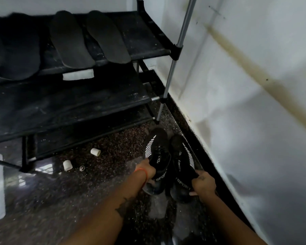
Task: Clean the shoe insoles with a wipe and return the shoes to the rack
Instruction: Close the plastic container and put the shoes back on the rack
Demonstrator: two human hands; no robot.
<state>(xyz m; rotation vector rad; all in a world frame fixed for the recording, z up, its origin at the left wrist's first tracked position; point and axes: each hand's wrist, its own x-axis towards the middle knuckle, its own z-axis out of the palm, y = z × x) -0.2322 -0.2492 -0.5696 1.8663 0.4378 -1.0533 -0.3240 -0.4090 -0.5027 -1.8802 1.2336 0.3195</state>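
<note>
**Two shoes held low in the corner, insoles up on the rack**

Where the rack (81,106) fills the left and middle, its black shelves run to a metal post (173,68) that stands close to the white wall (254,103), leaving only a narrow strip of speckled floor (99,174) in the corner. On the top shelf lie two dark insoles (88,39) side by side, their heels jutting past the front edge; left of them is a dark shape too dim to make out. A white wipe (78,75) sits on the next shelf, just under the insoles. On the floor before the rack lie two small white caps (67,165) and one small round metal piece (82,168).

The left hand (148,171) has its grip clamped on the heel end of the left shoe (157,152). The right hand (203,184) grips the heel end of the right shoe (181,161). Both shoes are black with white stripes, touching each other, toes toward the post, just beside the wall's black base. Each shows "SPORT" in white.
</note>
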